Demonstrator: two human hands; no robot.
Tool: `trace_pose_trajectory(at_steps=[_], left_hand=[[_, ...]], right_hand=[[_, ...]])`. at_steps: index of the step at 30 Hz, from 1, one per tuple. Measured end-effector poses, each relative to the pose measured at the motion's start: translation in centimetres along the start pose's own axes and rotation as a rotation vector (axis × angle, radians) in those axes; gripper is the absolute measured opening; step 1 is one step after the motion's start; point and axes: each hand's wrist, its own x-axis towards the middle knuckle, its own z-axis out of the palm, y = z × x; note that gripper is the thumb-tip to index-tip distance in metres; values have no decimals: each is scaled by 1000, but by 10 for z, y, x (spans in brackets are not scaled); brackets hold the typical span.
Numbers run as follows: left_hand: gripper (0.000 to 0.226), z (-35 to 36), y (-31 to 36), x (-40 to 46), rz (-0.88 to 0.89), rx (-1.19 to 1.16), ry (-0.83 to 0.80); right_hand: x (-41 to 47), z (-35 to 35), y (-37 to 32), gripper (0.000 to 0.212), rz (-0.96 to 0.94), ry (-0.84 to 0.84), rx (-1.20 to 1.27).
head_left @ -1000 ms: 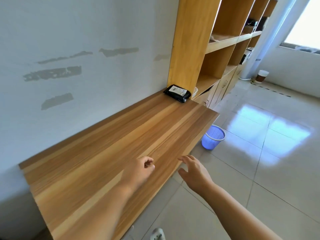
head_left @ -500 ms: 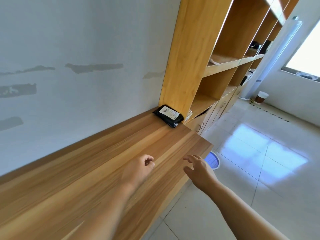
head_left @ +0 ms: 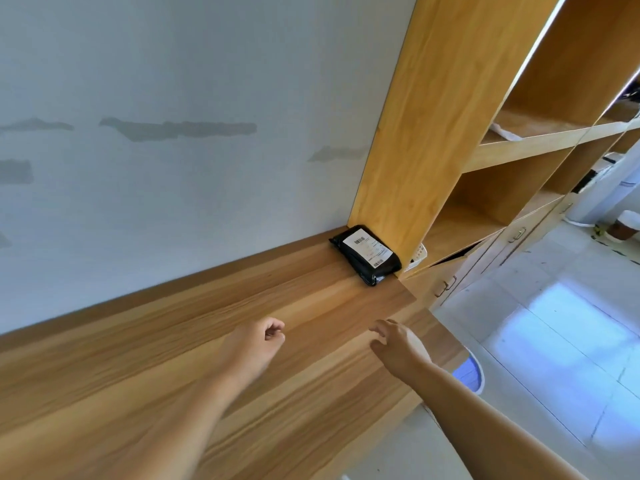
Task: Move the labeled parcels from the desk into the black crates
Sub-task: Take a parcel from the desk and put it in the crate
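A black parcel (head_left: 365,255) with a white label is lying at the far right corner of the wooden bench (head_left: 173,341), touching the side of the shelf unit (head_left: 415,133). Both hands are hovering over the near bench, well apart from the parcel. The left hand (head_left: 258,342) is curling its fingers in on nothing. The right hand (head_left: 398,344) is hanging loosely spread, holding nothing. A blue basket (head_left: 469,374) is sitting on the floor at right.

Wooden desk (head_left: 207,358), black labeled parcel (head_left: 367,254) lying flat at its far corner
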Motion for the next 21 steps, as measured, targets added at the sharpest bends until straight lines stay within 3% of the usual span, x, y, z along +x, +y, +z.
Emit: trace_pose_trajectory(at_steps=[13, 21], left_hand=[[18, 91, 80, 143, -276, 71, 41], [22, 119, 72, 171, -352, 52, 17]], right_hand=[[220, -31, 97, 33, -84, -100, -133], [308, -11, 100, 31, -128, 44, -262]])
